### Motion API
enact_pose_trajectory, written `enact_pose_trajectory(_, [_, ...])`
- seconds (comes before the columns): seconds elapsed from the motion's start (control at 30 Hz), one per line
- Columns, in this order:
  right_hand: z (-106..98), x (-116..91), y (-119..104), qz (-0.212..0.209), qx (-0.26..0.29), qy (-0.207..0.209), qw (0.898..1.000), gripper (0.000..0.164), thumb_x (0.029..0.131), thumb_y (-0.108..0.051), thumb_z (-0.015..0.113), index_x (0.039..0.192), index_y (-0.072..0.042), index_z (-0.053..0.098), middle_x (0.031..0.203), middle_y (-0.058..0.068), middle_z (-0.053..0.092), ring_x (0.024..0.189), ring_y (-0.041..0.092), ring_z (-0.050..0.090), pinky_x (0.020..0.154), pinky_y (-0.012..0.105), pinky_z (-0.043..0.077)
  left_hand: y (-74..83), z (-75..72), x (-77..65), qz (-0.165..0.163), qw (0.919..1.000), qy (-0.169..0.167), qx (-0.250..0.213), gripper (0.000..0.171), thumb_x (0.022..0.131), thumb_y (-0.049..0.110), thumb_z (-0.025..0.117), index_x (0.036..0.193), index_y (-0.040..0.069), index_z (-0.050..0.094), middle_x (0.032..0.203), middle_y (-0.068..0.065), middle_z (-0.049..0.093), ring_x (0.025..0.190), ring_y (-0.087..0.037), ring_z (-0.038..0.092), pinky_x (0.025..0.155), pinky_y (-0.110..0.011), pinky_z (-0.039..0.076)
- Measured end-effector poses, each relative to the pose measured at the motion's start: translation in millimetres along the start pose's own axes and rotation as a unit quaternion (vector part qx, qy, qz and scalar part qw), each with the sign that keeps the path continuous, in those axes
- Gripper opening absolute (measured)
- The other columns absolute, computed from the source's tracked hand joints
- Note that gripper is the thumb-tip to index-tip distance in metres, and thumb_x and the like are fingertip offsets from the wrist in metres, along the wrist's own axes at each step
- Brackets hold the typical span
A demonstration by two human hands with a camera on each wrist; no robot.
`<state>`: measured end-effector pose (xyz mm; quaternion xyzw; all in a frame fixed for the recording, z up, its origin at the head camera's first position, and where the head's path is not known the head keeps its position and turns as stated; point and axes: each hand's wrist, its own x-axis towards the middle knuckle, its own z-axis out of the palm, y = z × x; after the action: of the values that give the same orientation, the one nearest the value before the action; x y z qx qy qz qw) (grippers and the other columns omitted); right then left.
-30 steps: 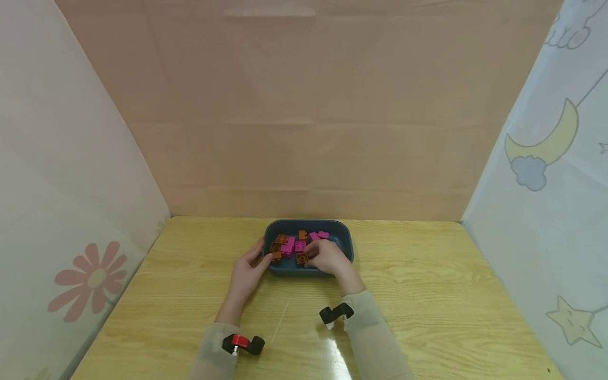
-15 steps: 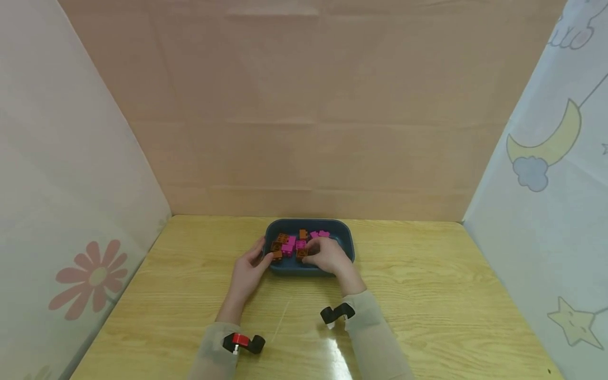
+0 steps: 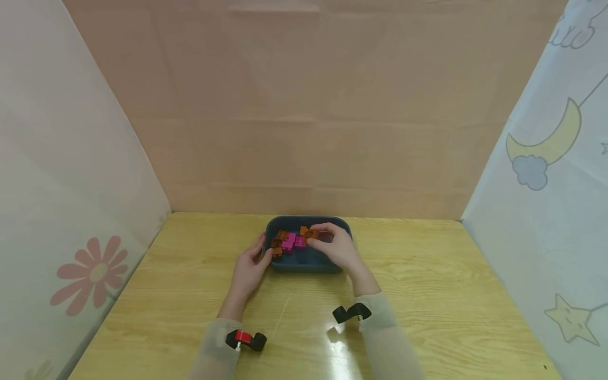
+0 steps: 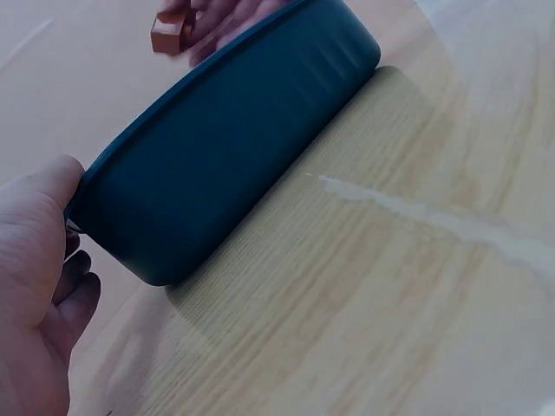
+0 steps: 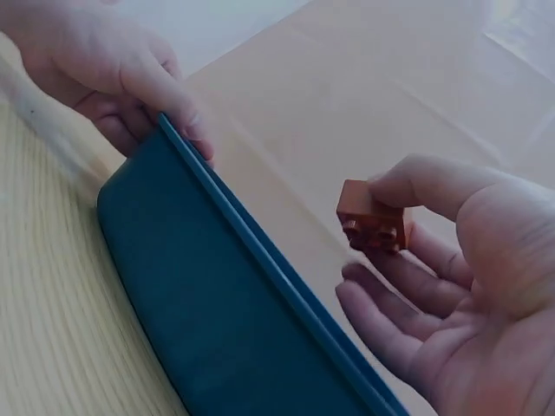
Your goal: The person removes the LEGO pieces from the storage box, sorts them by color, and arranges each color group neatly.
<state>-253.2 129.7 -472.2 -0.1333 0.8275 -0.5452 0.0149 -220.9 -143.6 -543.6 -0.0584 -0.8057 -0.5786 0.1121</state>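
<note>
A wooden table point(image 3: 427, 295) bears a dark blue tray point(image 3: 306, 268). The left hand point(image 3: 247, 272) grips the tray's left end, thumb at the rim; the right hand point(image 3: 339, 250) pinches an orange brick point(image 5: 373, 212) between thumb and fingers, above the tray. Inside, pink bricks point(image 3: 288, 243) lie beside other orange bricks point(image 3: 277, 252); more pink probably sits behind the right hand, which largely hides that end.

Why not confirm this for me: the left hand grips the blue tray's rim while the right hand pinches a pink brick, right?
Not quite: the brick is orange, not pink, as the right wrist view shows. The right hand does pinch it, and the left hand grips the blue tray's rim.
</note>
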Motion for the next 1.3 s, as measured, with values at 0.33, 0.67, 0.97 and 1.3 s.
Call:
enact_pose_trajectory(0.33, [-28, -18, -1, -0.01, 0.03, -0.035, 0.999, 0.046, 0.098, -0.022, 0.081, 0.143, -0.019, 0.07, 0.146, 0.005, 0.062, 0.128, 0.031, 0.062, 0.1, 0.05, 0.057, 6.1, 0.5, -2.1, 0.022, 0.999, 0.006, 0.039, 0.056, 0.107, 0.021, 0.069, 0.155, 0.0, 0.052, 0.164, -0.017, 0.046, 0.152, -0.035, 0.041, 0.119, -0.046, 0.041])
enact_pose_trajectory(0.67, [-36, -19, -3, 0.006, 0.028, -0.046, 0.999, 0.05, 0.098, -0.027, 0.082, 0.145, -0.015, 0.066, 0.147, 0.009, 0.061, 0.127, 0.033, 0.062, 0.101, 0.053, 0.056, 13.7, -2.4, -1.9, 0.041, 0.998, -0.022, 0.043, 0.061, 0.107, 0.022, 0.07, 0.155, -0.007, 0.048, 0.166, -0.018, 0.043, 0.153, -0.037, 0.039, 0.116, -0.051, 0.044])
enact_pose_trajectory(0.97, [-36, -20, -3, 0.006, 0.019, -0.051, 0.998, 0.053, 0.099, -0.029, 0.081, 0.147, -0.013, 0.065, 0.145, 0.008, 0.063, 0.127, 0.034, 0.062, 0.103, 0.054, 0.056, 12.3, -5.8, -2.9, 0.04, 0.996, -0.043, 0.067, 0.074, 0.104, 0.032, 0.075, 0.158, -0.006, 0.043, 0.169, -0.019, 0.039, 0.154, -0.036, 0.036, 0.117, -0.053, 0.042])
enact_pose_trajectory(1.3, [-46, -28, -4, -0.016, 0.009, -0.061, 0.998, 0.049, 0.1, -0.027, 0.079, 0.147, -0.021, 0.067, 0.137, 0.005, 0.068, 0.126, 0.027, 0.063, 0.104, 0.046, 0.056, 14.1, 0.3, 3.1, 0.04, 0.9937, -0.033, 0.099, 0.07, 0.104, 0.032, 0.074, 0.156, -0.006, 0.046, 0.167, -0.019, 0.041, 0.152, -0.036, 0.039, 0.114, -0.051, 0.046])
